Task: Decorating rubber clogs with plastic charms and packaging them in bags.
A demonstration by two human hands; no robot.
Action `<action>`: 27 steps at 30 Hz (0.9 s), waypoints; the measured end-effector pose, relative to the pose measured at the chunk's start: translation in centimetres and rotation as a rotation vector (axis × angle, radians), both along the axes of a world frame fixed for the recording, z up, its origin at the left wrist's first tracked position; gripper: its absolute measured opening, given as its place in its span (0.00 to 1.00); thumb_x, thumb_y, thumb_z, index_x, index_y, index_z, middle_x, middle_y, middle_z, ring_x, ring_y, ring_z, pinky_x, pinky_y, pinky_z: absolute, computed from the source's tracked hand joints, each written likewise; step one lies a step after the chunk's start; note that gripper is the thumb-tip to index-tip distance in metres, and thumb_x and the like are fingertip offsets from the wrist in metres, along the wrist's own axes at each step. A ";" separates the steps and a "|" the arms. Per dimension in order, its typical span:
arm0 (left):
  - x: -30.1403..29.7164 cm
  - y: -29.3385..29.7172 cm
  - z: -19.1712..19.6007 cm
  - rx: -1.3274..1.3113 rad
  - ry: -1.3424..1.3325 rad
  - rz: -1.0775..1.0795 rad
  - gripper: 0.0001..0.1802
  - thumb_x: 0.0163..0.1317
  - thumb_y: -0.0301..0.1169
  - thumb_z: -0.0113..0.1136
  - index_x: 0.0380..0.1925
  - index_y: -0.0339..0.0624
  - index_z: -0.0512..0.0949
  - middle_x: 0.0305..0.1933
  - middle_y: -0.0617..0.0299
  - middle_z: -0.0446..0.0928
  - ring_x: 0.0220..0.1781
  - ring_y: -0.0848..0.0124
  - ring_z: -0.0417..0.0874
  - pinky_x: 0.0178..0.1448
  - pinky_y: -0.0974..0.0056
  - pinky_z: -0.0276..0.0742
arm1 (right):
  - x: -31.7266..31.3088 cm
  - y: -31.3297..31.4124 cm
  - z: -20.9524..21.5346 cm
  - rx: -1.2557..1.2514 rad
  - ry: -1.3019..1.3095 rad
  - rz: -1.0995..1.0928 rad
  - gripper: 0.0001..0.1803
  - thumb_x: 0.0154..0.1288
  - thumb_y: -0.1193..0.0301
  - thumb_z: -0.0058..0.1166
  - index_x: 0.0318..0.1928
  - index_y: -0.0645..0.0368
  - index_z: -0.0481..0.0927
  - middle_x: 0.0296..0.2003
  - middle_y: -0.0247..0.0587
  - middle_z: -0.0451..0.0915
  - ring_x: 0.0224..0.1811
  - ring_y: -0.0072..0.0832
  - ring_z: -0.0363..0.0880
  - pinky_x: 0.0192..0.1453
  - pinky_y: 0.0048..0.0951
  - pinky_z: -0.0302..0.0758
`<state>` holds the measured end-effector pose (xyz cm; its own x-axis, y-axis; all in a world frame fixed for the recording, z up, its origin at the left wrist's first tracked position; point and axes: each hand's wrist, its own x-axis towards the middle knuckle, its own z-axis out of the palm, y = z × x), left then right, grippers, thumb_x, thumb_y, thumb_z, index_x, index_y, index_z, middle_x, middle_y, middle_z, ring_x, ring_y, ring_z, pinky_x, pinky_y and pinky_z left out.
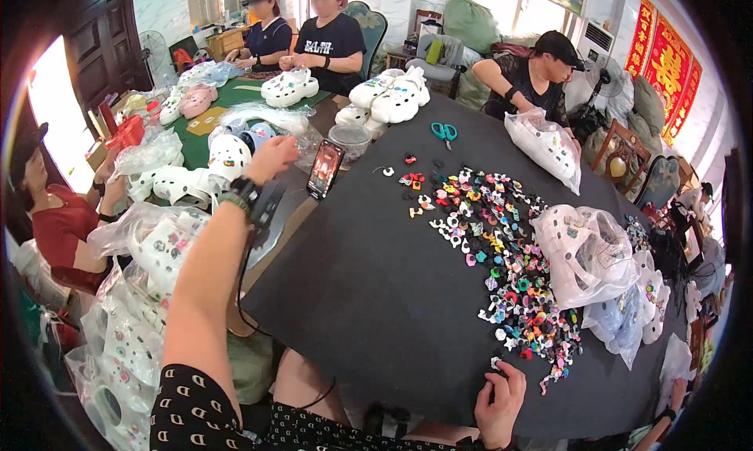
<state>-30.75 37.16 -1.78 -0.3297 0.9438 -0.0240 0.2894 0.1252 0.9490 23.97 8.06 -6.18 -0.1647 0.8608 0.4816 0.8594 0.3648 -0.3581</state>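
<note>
My left hand (273,158) is stretched out to the far left, beside a white clog (229,154) with charms on it. Its fingers are curled, and their tips are hidden, so I cannot tell what they hold, if anything. Near the front edge of the black-topped table (361,294), my right hand (500,404) has its fingers drawn together at a small white shoe charm (495,362). Just beyond it spreads a heap of many-coloured shoe charms (518,286). White clogs in a clear plastic bag (584,255) lie right of the heap.
A phone (325,169) leans upright near my left hand, beside a clear round tub (353,137). Teal scissors (444,134) lie farther back. Bagged clogs (129,325) are piled at my left. Across the table a co-worker (541,74) handles a bagged clog (545,149); others sit around.
</note>
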 end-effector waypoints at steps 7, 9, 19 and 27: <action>-4.4 -14.3 2.4 -0.351 1.308 0.454 0.31 0.60 0.48 0.60 0.60 0.43 0.73 0.69 0.45 0.67 0.73 0.45 0.60 0.67 0.29 0.57 | -0.5 -0.2 0.0 0.004 0.045 -0.026 0.10 0.52 0.85 0.52 0.37 0.62 0.76 0.46 0.50 0.76 0.49 0.49 0.74 0.54 0.44 0.71; -7.6 -17.4 2.4 -0.398 1.364 0.645 0.35 0.59 0.49 0.60 0.62 0.41 0.71 0.69 0.41 0.65 0.75 0.44 0.57 0.70 0.28 0.52 | -0.6 -0.2 0.2 -0.002 0.049 -0.020 0.10 0.52 0.85 0.52 0.36 0.63 0.76 0.46 0.50 0.76 0.49 0.49 0.74 0.54 0.44 0.71; -16.7 -25.6 -3.3 -0.062 1.171 0.734 0.25 0.62 0.53 0.58 0.25 0.39 0.79 0.29 0.49 0.81 0.37 0.48 0.82 0.41 0.45 0.72 | 0.6 -0.2 -1.2 -0.014 0.041 -0.014 0.09 0.55 0.82 0.55 0.38 0.61 0.77 0.50 0.46 0.75 0.52 0.46 0.73 0.57 0.45 0.69; -10.1 -26.8 3.2 0.508 0.976 0.666 0.21 0.68 0.37 0.59 0.21 0.34 0.70 0.17 0.54 0.65 0.20 0.67 0.66 0.28 0.60 0.63 | 1.0 -0.2 -1.4 0.022 0.055 0.017 0.09 0.55 0.80 0.55 0.38 0.61 0.78 0.49 0.46 0.76 0.52 0.45 0.74 0.57 0.45 0.69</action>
<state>-40.84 10.38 1.43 -0.4162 0.4230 0.8049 0.9092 0.2016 0.3642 24.94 7.87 -7.55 -0.1525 0.8471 0.5091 0.8323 0.3878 -0.3961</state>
